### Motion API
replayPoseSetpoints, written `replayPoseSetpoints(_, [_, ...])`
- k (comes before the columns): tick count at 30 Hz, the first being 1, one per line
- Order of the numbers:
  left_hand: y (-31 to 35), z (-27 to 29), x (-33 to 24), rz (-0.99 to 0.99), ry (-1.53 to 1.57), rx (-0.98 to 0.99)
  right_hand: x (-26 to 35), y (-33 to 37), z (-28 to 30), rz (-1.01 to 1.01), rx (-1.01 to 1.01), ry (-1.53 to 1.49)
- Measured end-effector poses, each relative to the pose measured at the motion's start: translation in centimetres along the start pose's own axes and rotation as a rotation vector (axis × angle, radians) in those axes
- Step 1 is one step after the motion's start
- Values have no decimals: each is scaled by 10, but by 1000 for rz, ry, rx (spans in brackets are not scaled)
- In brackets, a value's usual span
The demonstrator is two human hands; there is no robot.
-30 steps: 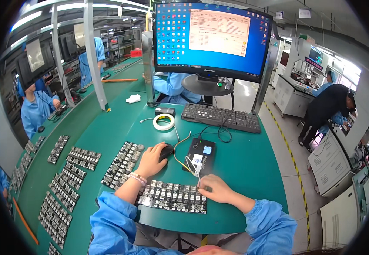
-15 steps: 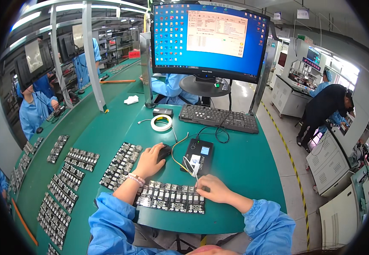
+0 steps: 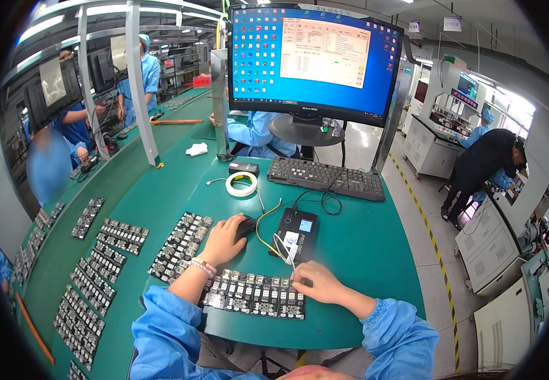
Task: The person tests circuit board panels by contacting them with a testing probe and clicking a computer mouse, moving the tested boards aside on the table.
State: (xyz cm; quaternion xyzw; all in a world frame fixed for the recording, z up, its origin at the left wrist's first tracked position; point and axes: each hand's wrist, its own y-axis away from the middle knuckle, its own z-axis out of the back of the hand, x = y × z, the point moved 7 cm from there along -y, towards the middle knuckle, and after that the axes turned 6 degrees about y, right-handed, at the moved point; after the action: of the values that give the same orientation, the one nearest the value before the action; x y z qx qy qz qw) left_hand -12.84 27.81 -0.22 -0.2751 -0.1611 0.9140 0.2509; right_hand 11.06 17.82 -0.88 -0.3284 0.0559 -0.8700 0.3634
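Note:
My left hand (image 3: 222, 242), with a beaded bracelet at the wrist, rests over a black computer mouse (image 3: 246, 228), fingers curved on it. My right hand (image 3: 318, 282) pinches the end of a thin cable (image 3: 283, 243) at the right end of a panel of small circuit boards (image 3: 252, 294). My fingers hide the cable's tip, so whether it touches the board I cannot tell. The cable leads to a black box with a small lit screen (image 3: 301, 223). Another circuit board panel (image 3: 180, 246) lies left of my left forearm.
Behind the box are a black keyboard (image 3: 325, 177), a roll of white tape (image 3: 241, 184) and a monitor (image 3: 312, 63) on a stand. More board panels (image 3: 87, 282) lie at the left on the green table (image 3: 369, 253). Co-workers sit and stand beyond the metal posts (image 3: 141, 95).
Both of my hands keep their places on the mouse and the cable end. At the far left, co-workers have shifted; one stands more upright.

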Motion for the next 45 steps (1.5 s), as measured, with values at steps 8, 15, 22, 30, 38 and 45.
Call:
replayPoseSetpoints(8, [0,2,-5,-21,13,-2,2,1,1,3,-16,9])
replayPoseSetpoints(15, [0,2,-1,-6,-8,13,-1,-3,-1,32,-2,-14])
replayPoseSetpoints(22, [-7,-6,-1,-26,3,22,8,0,8,53,-19,3])
replayPoseSetpoints(30, [2,-3,2,-23,-9,4,14,-2,10,6,-12,-8])
replayPoseSetpoints(38, [1,-2,5,-2,32,37,15,-3,10,-12,-7,-13])
replayPoseSetpoints(45, [-4,-1,2,-34,73,108,13,0,12,-28,-32,0])
